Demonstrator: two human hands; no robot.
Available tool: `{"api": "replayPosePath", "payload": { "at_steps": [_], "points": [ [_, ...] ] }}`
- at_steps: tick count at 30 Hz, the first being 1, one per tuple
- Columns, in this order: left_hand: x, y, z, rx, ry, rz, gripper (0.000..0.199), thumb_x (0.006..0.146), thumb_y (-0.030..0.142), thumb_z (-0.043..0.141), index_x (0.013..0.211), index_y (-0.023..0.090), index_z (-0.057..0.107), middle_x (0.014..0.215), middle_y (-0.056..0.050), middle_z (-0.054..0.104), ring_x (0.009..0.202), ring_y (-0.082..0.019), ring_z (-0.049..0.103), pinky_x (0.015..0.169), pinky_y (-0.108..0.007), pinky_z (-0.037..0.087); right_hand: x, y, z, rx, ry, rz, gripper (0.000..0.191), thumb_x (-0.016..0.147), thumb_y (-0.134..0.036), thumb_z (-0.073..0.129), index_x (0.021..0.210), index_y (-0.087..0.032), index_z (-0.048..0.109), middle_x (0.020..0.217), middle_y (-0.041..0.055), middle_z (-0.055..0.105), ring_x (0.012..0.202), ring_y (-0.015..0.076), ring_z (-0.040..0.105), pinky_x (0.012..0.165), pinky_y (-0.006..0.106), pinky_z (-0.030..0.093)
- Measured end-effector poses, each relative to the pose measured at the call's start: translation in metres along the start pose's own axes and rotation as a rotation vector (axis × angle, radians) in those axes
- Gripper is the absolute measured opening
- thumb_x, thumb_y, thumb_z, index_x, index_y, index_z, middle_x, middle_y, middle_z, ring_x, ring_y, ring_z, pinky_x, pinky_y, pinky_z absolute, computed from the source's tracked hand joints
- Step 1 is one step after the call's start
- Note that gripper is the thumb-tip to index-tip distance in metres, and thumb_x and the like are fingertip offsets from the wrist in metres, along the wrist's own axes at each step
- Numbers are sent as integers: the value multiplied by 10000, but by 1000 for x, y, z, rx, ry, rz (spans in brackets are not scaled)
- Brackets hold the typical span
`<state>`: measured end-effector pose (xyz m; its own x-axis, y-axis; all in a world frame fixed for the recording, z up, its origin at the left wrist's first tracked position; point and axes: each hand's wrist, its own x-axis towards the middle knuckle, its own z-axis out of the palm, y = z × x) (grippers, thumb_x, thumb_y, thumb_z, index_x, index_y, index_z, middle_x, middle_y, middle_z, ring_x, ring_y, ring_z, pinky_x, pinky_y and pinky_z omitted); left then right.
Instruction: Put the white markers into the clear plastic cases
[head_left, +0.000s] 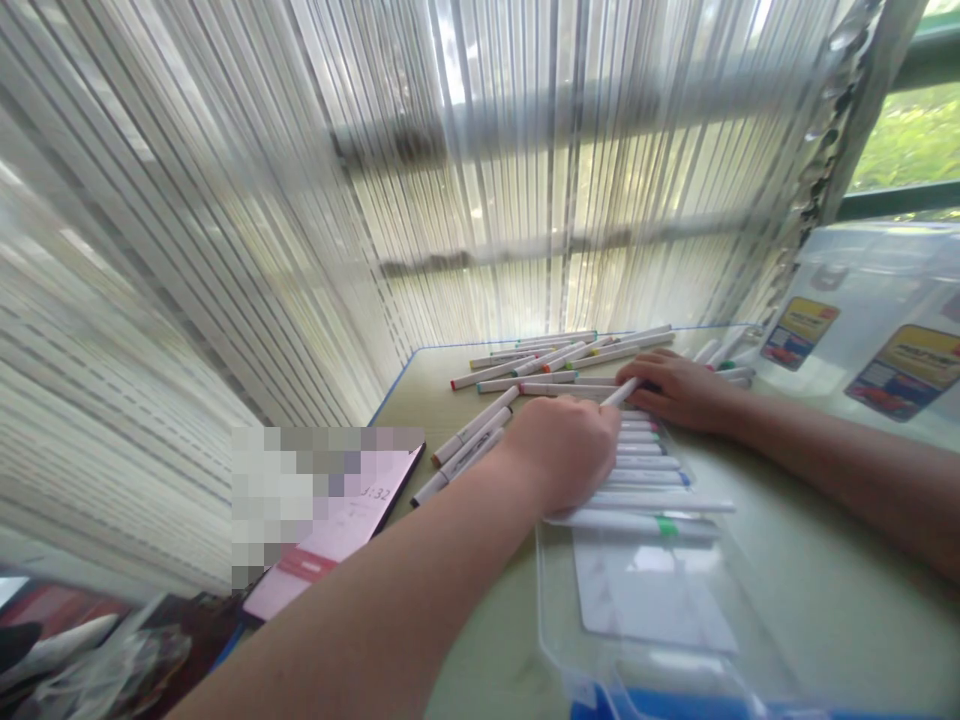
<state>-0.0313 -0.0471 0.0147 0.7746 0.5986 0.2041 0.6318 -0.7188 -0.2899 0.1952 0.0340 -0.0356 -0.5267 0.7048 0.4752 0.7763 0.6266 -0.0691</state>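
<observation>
A white marker (621, 391) slants between my two hands, one end at each. My left hand (566, 450) is closed around its lower end, back of the hand toward me, fingertips hidden. At the upper end, my right hand (671, 388) pinches it. Below them is a clear plastic case (551, 620) with a row of white markers (637, 478) lying side by side in its far part. One marker there has a green band (666, 526). Loose markers (525, 375) with variously coloured ends lie in a pile beyond my left hand.
A phone (330, 545) with a lit pink screen rests at the table's left edge. Large clear bins (832, 370) with labels stand on the right. Sheer striped curtains (487, 180) hang behind the table (817, 560). Something blue (637, 703) lies at the near edge.
</observation>
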Motion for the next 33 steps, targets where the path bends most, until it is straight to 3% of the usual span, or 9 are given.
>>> {"api": "replayPosePath", "payload": {
  "at_steps": [4,8,21,33],
  "points": [
    [0,1,0,-23,22,105,253,893,273,380,855,146,595,842,-91,661,746,-188,625,637,-314,485,0,-1,-1,4,-8,-4,262,854,-354,432,905,-210,645,891,82,653,889,242,569,784,368,452],
    [1,0,1,-21,30,97,242,878,273,405,844,140,605,827,-88,665,741,-202,633,615,-320,487,0,-1,-2,7,-8,-15,253,849,-344,442,905,-211,649,885,78,654,889,245,562,783,374,451],
    [2,-1,0,14,85,-176,210,867,261,451,899,137,617,827,-84,676,747,-218,660,609,-326,515,1,-2,-2,26,-7,-11,243,853,-333,439,889,-208,644,884,79,656,879,239,562,794,379,449],
    [3,-1,2,-4,66,-153,208,866,264,458,904,138,620,848,-84,683,770,-229,660,641,-353,524,1,-2,-1,19,-13,-15,252,860,-343,434,915,-208,640,910,85,653,902,239,565,806,381,453]
  ]
}}
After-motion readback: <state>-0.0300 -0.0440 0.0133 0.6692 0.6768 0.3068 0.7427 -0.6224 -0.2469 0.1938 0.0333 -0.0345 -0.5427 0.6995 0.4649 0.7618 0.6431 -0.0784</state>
